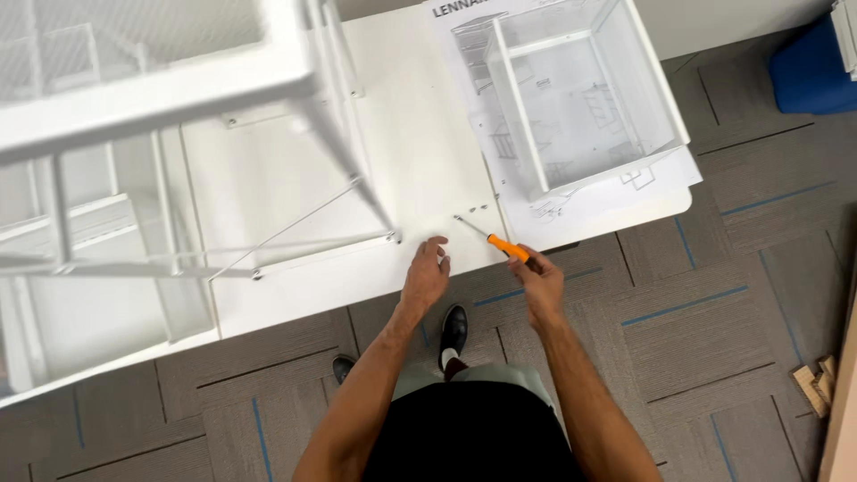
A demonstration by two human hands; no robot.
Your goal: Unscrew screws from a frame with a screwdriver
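Observation:
My right hand (538, 284) grips the orange handle of a screwdriver (495, 241), whose metal shaft points up-left over the white table (420, 161). My left hand (427, 274) hovers at the table's near edge with fingers loosely curled; it seems to pinch something small, too tiny to tell. A white metal frame (178, 98) with thin cross wires stands on the table to the left, its foot (393, 236) just left of my left hand. A few small screws (478, 209) lie near the screwdriver's tip.
A white mesh drawer basket (585, 89) rests on an unfolded instruction sheet (616, 192) at the table's right end. Grey carpet tiles cover the floor. A blue bin (812, 67) sits at the upper right, wood scraps (817, 384) at the lower right.

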